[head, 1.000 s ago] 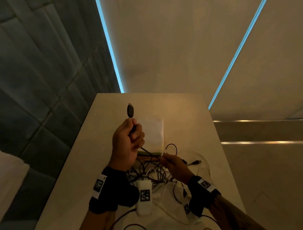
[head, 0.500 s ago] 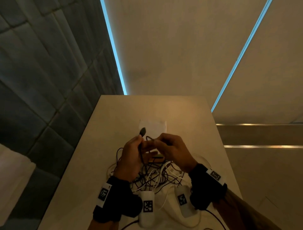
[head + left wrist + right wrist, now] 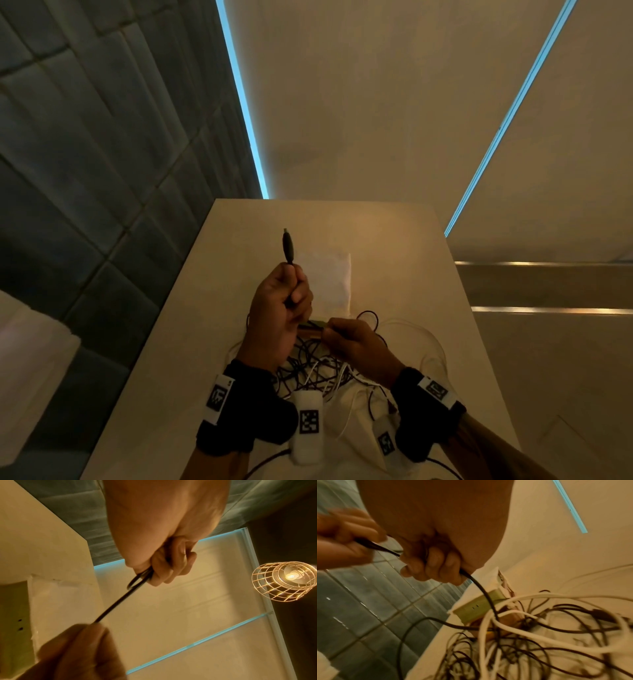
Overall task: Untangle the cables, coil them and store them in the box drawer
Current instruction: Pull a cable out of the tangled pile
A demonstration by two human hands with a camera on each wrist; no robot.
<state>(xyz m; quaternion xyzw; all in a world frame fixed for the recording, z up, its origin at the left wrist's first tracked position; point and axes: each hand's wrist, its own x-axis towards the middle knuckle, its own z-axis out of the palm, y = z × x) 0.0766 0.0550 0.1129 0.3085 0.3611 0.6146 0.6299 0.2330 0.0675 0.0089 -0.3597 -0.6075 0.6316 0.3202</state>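
Observation:
A tangle of black and white cables [image 3: 318,370] lies on the pale table [image 3: 178,359] between my wrists. My left hand [image 3: 284,305] is raised and grips a black cable [image 3: 120,601], whose dark plug [image 3: 287,246] sticks up above the fist. My right hand [image 3: 346,337] sits lower and to the right, curled round the same black cable [image 3: 481,588], which runs down from it into the pile. A short stretch of cable is taut between the two hands. The white box [image 3: 329,277] with its drawer stands just behind the hands.
Grey wall tiles [image 3: 85,154] run along the table's left edge. Bare tabletop [image 3: 342,222] lies beyond the box. A wire-cage lamp [image 3: 284,580] hangs overhead. White tagged blocks [image 3: 308,425] rest near the wrists at the table's near end.
My left hand has risen again with the plug held higher, and my right hand has dropped away from it toward the pile, drawing the black cable out between them.

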